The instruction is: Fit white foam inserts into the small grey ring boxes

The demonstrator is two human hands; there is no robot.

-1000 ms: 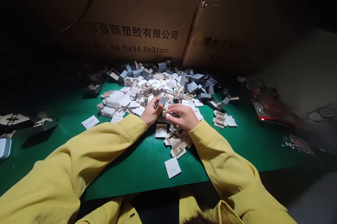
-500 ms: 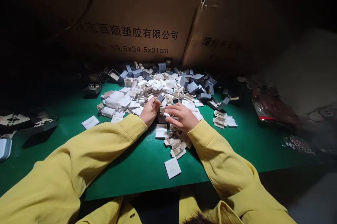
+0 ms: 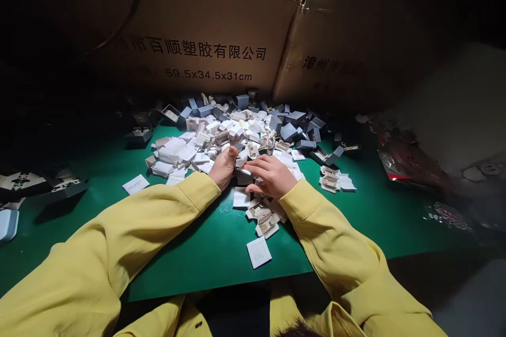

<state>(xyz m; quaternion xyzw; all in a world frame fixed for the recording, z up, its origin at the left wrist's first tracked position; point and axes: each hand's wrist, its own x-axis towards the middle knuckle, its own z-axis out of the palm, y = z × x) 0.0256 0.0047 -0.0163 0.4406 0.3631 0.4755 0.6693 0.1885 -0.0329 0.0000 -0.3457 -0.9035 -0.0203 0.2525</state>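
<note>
Where two large brown cardboard cartons (image 3: 205, 26) back the green-matted table (image 3: 205, 252), a heap of small white and grey boxes (image 3: 237, 131) lies; at its near edge the left hand (image 3: 223, 166) and right hand (image 3: 270, 176) together clasp one small dark grey box (image 3: 242, 175).

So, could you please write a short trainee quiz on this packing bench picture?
1. True or false: both hands, left hand and right hand, meet at the near edge of the pile of small boxes.
2. What colour is the mat?
3. The loose white card lies: A) nearer the person than the hands, B) behind the pile, C) on the cardboard carton.

Key: 1 true; 2 green; 3 A.
</note>
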